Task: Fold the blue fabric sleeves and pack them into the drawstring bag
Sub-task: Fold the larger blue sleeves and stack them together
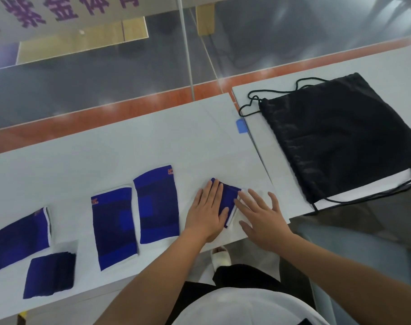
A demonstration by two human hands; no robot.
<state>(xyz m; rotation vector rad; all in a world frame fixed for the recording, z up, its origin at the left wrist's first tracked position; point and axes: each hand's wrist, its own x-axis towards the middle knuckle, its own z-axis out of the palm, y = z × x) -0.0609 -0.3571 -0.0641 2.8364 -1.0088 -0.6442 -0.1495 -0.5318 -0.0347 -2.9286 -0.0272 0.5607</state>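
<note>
Head view: I've got the left hand (208, 207) flat, fingers straight, pressing a folded blue sleeve (226, 198) on the white table (129, 148). Right hand (262, 214) spread flat just beside it, maybe touching its white edge. Neither hand grasps anything. Four more sleeves (156, 205) lie to the left. Black drawstring bag (340, 137) lies flat on the next table (284, 179), to the right.

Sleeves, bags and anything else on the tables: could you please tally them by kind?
Sleeves: 5
Bag: 1
Blue tab: 1
Total: 7
</note>
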